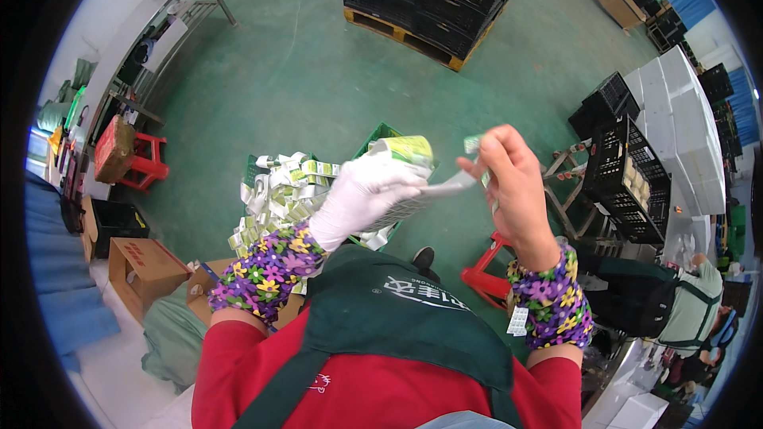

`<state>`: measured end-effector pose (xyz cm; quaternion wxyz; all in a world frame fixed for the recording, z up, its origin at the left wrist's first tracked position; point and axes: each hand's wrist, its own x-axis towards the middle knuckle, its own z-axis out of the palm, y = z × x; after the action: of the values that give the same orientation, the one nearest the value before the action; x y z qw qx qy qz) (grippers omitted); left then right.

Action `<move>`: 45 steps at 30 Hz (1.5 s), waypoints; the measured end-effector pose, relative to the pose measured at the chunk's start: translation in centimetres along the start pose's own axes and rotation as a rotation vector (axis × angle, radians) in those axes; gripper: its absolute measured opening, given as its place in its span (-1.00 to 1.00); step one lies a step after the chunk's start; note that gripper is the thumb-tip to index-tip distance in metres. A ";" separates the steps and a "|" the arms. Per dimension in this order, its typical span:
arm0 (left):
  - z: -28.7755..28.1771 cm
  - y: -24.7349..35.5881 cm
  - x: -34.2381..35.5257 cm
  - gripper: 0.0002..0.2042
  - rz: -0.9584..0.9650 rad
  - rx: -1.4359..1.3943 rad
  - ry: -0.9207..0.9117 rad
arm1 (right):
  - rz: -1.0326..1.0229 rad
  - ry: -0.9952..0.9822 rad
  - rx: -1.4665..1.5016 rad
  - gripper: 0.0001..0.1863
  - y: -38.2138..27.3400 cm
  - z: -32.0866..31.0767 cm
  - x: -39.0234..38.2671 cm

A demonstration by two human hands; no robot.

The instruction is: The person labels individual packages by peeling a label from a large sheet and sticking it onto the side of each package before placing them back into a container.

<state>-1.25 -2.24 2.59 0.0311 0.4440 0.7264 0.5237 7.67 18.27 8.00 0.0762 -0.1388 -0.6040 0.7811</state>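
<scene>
My left hand (362, 195), in a white glove, is closed round a roll of green-and-white labels (409, 148). A pale strip (453, 186) stretches from that hand toward my right one. My bare right hand (513, 179) pinches a small green-and-white label (472, 144) between thumb and fingers. Under the glove a grey mesh surface shows, blurred; I cannot tell what it belongs to. Below my left hand lies a heap of loose white-and-green label strips (274, 199), beside a green crate (380, 135) that my hand partly hides.
Black crates (421, 0) stand stacked on a pallet ahead. Red stools (147, 163) (486, 270) are at left and near my right arm. Cardboard boxes (143, 274) lie at lower left. At right, a black crate (628, 183) sits by a stand, with another person (691, 302) behind.
</scene>
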 end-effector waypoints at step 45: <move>0.6 -0.2 -3.2 -0.84 0.088 0.236 0.010 | 0.086 -0.194 -0.333 -0.80 -0.1 3.6 3.4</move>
<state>0.87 -4.04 0.82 -0.0481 0.4733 0.7630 0.4375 3.31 15.91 8.53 -0.0395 -0.0992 -0.7228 0.6828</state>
